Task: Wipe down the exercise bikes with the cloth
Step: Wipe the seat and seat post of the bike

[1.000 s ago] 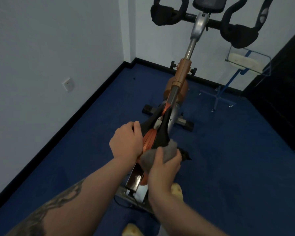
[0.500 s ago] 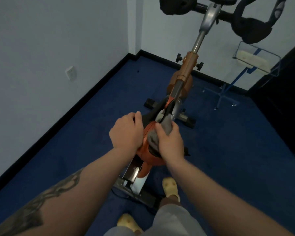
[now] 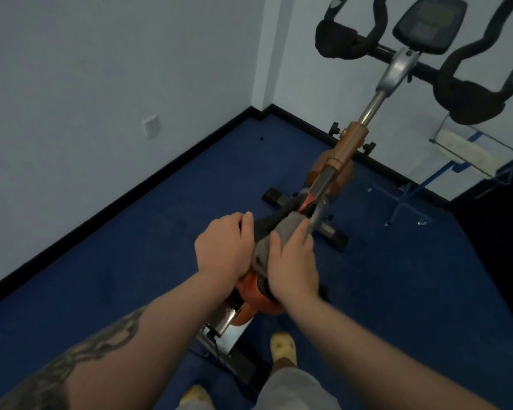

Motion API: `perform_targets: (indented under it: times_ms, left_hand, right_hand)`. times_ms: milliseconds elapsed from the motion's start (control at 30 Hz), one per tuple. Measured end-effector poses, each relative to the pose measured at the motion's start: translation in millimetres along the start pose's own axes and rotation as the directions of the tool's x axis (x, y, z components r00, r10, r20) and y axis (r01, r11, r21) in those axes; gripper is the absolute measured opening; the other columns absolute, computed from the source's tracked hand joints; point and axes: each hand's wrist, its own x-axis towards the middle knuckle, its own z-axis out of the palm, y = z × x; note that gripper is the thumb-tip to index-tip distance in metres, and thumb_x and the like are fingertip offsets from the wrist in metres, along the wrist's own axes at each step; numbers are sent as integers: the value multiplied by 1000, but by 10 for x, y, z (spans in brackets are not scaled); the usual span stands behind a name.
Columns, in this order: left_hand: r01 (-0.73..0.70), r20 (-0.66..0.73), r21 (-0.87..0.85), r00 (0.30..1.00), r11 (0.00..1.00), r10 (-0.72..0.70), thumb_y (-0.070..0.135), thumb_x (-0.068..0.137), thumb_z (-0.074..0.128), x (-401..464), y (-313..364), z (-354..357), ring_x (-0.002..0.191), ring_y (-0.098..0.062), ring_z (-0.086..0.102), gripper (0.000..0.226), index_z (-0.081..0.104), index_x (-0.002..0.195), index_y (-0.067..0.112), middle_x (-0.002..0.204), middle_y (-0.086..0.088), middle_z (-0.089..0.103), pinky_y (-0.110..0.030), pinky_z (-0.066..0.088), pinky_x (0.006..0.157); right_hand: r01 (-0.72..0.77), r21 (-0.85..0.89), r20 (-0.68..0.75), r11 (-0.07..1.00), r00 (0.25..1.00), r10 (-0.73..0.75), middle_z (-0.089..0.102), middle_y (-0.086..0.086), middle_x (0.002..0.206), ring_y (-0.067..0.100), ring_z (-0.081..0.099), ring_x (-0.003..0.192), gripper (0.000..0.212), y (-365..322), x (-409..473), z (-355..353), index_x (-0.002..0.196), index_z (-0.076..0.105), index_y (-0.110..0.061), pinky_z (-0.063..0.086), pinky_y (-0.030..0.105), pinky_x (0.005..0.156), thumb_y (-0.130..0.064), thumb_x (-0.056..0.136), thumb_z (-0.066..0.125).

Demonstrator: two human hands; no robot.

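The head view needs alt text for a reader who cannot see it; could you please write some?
Seen from above, a person's right hand presses a grey cloth onto an exercise bike's saddle while the left hand grips the saddle's side. The handlebars rise ahead over blue carpet.

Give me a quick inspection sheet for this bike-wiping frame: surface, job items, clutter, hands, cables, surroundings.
Surface: blue carpet, black skirting along white walls.
Job's things: exercise bike with orange frame, black saddle, handlebars and console ahead; grey cloth on the saddle.
Clutter: clear stand on blue legs holding a pale pad, right of the bike.
Hands: left hand grips the saddle's left side; right hand presses the cloth onto it.
Cables: thin dark lead near the bike's rear base.
Surroundings: wall socket, room corner, dark unit at right edge.
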Motion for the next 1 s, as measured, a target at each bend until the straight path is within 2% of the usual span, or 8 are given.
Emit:
perform_targets:
  times_ms: [100, 200, 267, 433, 600, 800, 933, 1000]
  left_hand:
    - [3, 3, 27, 1000, 1000, -4, 47, 97, 27, 17, -3, 4, 66, -11, 54, 45, 58, 74, 25, 68, 8, 55, -35, 46, 59]
    - [13, 10, 39, 1000, 999, -14, 48, 97, 26, -2, 1, 3, 68, -10, 54, 45, 58, 75, 26, 69, 9, 56, -35, 46, 60]
    - [28, -1, 37, 1000, 999, -28, 48, 97, 25, -20, 2, 5, 68, -8, 54, 45, 59, 76, 27, 69, 10, 57, -33, 44, 59]
    - [59, -4, 34, 998, 998, -59, 47, 96, 28, -6, 1, 12, 66, -6, 53, 43, 60, 76, 28, 68, 10, 57, -31, 41, 56]
    - [47, 1, 22, 999, 999, -47, 47, 99, 29, -14, 20, -6, 67, -7, 54, 43, 59, 75, 28, 68, 9, 57, -30, 39, 55]
    - [49, 18, 14, 999, 999, -49, 46, 99, 28, -20, 26, -29, 71, -12, 56, 44, 62, 80, 25, 74, 8, 60, -35, 48, 64]
    - [32, 24, 4, 999, 999, -32, 46, 99, 29, -12, 31, -41, 73, -14, 57, 45, 63, 81, 23, 76, 7, 61, -36, 48, 64]
    - [25, 15, -3, 1000, 1000, -25, 45, 99, 29, -24, 32, -48, 70, -14, 57, 46, 62, 76, 22, 73, 7, 60, -36, 48, 63]
  right_hand:
    - [121, 12, 33, 993, 992, -122, 16, 5, 159, 27, 38, 132, 75, 144, -142, -8, 153, -6, -25, 43, 41, 95, -63, 92, 17]
    - [-120, 51, 58, 991, 991, 117, 14, 14, 159, 33, 42, 130, 75, -53, 389, -23, 154, -13, -12, 42, 41, 96, -48, 102, 28]
    - [-142, 78, 45, 987, 989, 139, 12, 18, 159, 35, 40, 132, 75, -124, 516, -62, 153, -13, -9, 42, 42, 102, -45, 103, 28]
    - [215, -25, 106, 976, 972, -211, -2, 2, 162, 27, 21, 144, 76, 246, -239, -13, 149, -16, -32, 36, 41, 108, -69, 88, 8]
    - [-101, -20, 87, 995, 991, 102, 6, 17, 161, 36, 41, 132, 75, -63, 492, -82, 152, -18, -11, 41, 40, 98, -41, 103, 30]
    - [165, -76, 65, 983, 985, -160, 4, 8, 162, 28, 25, 143, 75, 155, -254, 3, 154, -7, -18, 38, 41, 105, -57, 94, 15]
    - [-50, -64, 58, 997, 997, 53, 6, 13, 162, 34, 38, 135, 70, -44, 165, -46, 154, -10, -12, 41, 43, 99, -45, 103, 23]
    - [-65, -57, 37, 996, 997, 67, 6, 14, 162, 34, 40, 133, 69, -90, 195, -42, 154, -9, -12, 42, 43, 98, -46, 103, 23]
